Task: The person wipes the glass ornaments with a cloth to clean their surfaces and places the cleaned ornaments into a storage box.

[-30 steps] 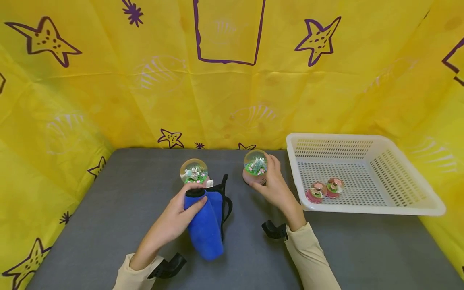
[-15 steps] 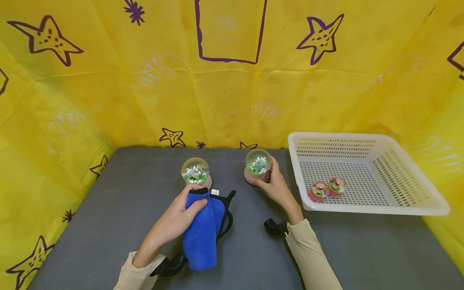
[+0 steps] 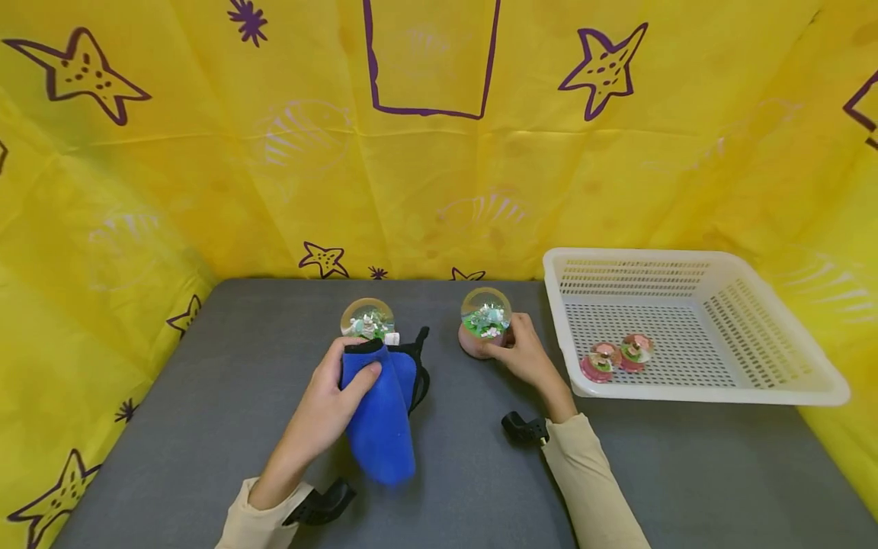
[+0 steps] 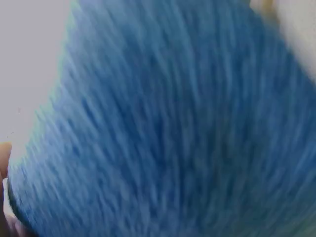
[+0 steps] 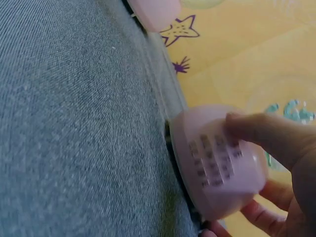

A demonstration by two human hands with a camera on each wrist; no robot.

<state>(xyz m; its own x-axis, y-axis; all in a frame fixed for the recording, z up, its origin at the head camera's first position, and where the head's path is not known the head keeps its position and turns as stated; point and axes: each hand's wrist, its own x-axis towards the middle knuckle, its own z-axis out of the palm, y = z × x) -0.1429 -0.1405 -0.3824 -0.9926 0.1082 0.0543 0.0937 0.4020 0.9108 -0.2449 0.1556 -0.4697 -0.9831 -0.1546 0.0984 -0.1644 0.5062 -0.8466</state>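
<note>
My left hand (image 3: pixel 318 408) grips the black-edged top of a blue cloth (image 3: pixel 380 431), thumb across its front. The cloth hangs folded, with a black loop and a white tag at its right side, and it fills most of the left wrist view (image 4: pixel 168 128). Behind it a snow globe (image 3: pixel 367 316) shows its clear dome; its base is hidden. My right hand (image 3: pixel 528 358) holds the pink base (image 5: pixel 217 163) of a second snow globe (image 3: pixel 485 314), thumb on the front and fingers at the far side. Printed lettering marks that base.
To the right stands a white perforated basket (image 3: pixel 700 393) with two small pink globes (image 3: pixel 636 352) inside. The grey tabletop (image 3: pixel 466 488) meets a yellow cloth backdrop (image 3: pixel 425 191) with starfish drawings at the back and sides.
My left hand dipped with the cloth, then rose, so the cloth again covers the left globe's base. My right fingers slid from the right globe's dome down to its base.
</note>
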